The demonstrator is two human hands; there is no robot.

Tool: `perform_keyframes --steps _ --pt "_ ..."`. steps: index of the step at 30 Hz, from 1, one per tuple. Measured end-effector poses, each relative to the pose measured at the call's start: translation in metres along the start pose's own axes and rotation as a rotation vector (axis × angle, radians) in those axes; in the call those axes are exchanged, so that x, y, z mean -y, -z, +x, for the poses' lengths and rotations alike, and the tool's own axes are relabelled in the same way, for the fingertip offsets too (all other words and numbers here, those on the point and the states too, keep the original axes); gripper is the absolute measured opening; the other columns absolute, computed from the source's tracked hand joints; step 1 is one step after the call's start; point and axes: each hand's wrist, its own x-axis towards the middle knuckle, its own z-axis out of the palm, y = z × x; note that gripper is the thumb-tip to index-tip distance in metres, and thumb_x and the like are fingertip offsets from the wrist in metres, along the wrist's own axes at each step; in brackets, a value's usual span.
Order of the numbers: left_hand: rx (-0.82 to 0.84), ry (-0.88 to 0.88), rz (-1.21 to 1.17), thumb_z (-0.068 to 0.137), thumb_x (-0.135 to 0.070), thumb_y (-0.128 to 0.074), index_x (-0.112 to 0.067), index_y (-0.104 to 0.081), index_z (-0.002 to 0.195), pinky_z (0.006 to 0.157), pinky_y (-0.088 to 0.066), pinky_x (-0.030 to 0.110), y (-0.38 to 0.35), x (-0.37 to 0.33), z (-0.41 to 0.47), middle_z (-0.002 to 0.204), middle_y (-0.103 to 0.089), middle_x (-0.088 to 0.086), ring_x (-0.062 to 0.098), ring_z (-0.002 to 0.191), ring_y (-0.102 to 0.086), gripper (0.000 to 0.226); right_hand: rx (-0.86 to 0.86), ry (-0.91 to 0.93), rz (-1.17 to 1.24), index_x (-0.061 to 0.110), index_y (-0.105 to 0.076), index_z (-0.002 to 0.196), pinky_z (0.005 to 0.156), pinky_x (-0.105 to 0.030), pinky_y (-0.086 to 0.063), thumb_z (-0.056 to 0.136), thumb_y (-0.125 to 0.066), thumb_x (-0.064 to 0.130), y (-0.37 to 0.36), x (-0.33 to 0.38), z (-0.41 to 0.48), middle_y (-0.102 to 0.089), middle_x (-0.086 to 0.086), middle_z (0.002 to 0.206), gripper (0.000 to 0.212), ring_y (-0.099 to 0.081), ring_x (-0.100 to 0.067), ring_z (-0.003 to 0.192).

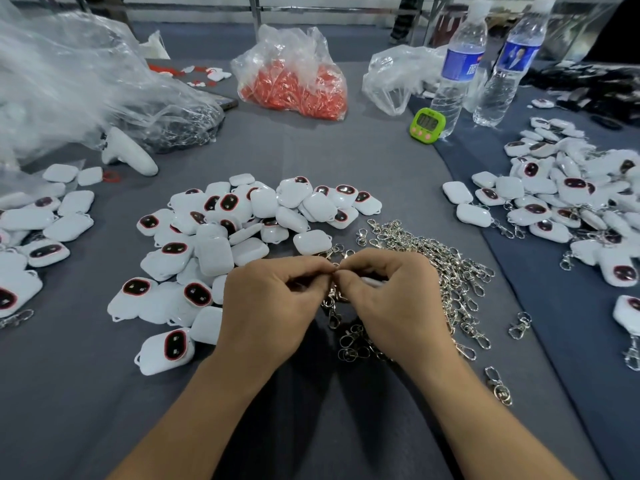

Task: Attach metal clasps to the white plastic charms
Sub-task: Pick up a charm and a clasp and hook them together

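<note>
Both hands worked closest in: left hand (273, 299) and right hand (388, 296), each grip pinched on one metal clasp (333, 308) dangling between them. White sliver under the right fingers, likely a charm. Clasps looked light, stiff, slick and snag-prone; best held by the ring, charm by its flat sides. Clasp pile (433, 271) lay just beyond, loose charms (214, 251) left of it, green timer (425, 123) far back.

The desk (381, 168) wears a plain grey-blue cloth. The charms (214, 251) are glossy white, many with a dark oval face ringed in red. The clasps (450, 271) shine silver. A clear bag (294, 88) shows orange-red pieces, the timer (424, 124) is lime green with pink buttons, and the clear bottles (460, 64) carry blue labels.
</note>
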Motion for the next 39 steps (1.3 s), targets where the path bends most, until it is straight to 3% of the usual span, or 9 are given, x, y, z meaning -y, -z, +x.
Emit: perform_keyframes --steps 5,11,18,25,31,35,39 --pt "-0.026 0.093 -0.105 0.074 -0.025 -0.075 -0.041 -0.076 0.082 0.06 -0.052 0.012 0.0 -0.001 0.002 0.069 -0.072 -0.022 -0.003 0.064 -0.069 0.018 0.039 -0.045 0.101 0.021 -0.079 0.075 0.066 -0.02 -0.059 0.083 -0.077 0.004 0.0 0.0 0.001 -0.076 0.01 0.07 0.019 -0.074 -0.005 0.066" --pt "0.049 0.305 -0.42 0.079 -0.004 -0.079 -0.026 -0.081 0.077 0.063 -0.053 0.016 0.0 0.002 0.007 0.074 -0.077 -0.002 0.008 0.067 -0.071 0.022 0.018 -0.061 0.199 0.019 -0.079 0.073 0.061 -0.016 -0.053 0.082 -0.076 -0.002 0.004 0.003 0.001 -0.076 0.005 0.068 0.023 -0.073 -0.007 0.063" --pt "0.085 0.212 -0.095 0.078 -0.017 -0.082 -0.034 -0.08 0.074 0.056 -0.048 0.009 -0.008 0.001 -0.002 0.064 -0.072 -0.018 -0.002 0.061 -0.069 0.018 0.032 -0.026 0.051 0.024 -0.081 0.075 0.064 -0.016 -0.054 0.08 -0.08 0.004 0.008 0.0 0.003 -0.076 0.012 0.07 0.021 -0.073 -0.003 0.068" --pt "0.106 0.265 -0.205 0.081 -0.012 -0.082 -0.027 -0.081 0.077 0.063 -0.055 0.016 -0.009 0.002 0.003 0.069 -0.075 -0.011 0.007 0.067 -0.073 0.016 0.025 -0.059 0.06 0.027 -0.081 0.074 0.058 -0.013 -0.049 0.078 -0.079 0.005 0.011 -0.003 0.006 -0.074 0.012 0.066 0.022 -0.07 -0.002 0.064" --pt "0.078 0.206 -0.212 0.079 -0.014 -0.084 -0.031 -0.081 0.084 0.066 -0.055 0.013 -0.009 0.002 0.002 0.076 -0.076 -0.016 0.002 0.073 -0.074 0.018 -0.04 0.081 -0.046 0.03 -0.078 0.076 0.061 -0.008 -0.049 0.079 -0.078 0.007 0.01 -0.003 0.002 -0.072 0.023 0.069 0.024 -0.071 0.001 0.069" --pt "0.077 0.161 -0.127 0.077 -0.016 -0.084 -0.038 -0.08 0.077 0.062 -0.056 0.016 -0.007 0.003 0.003 0.07 -0.074 -0.018 0.002 0.066 -0.072 0.022 -0.044 0.095 -0.058 0.03 -0.077 0.076 0.061 -0.007 -0.048 0.078 -0.08 0.008 0.01 -0.003 0.001 -0.071 0.024 0.068 0.022 -0.071 0.002 0.068" --pt "0.054 0.202 -0.182 0.071 -0.027 -0.075 -0.037 -0.079 0.072 0.057 -0.051 0.014 -0.008 0.004 0.002 0.065 -0.073 -0.011 0.002 0.06 -0.067 0.011 -0.002 0.037 -0.034 0.029 -0.078 0.071 0.059 -0.007 -0.048 0.077 -0.084 0.011 0.011 -0.002 0.002 -0.072 0.021 0.066 0.021 -0.069 0.003 0.064"
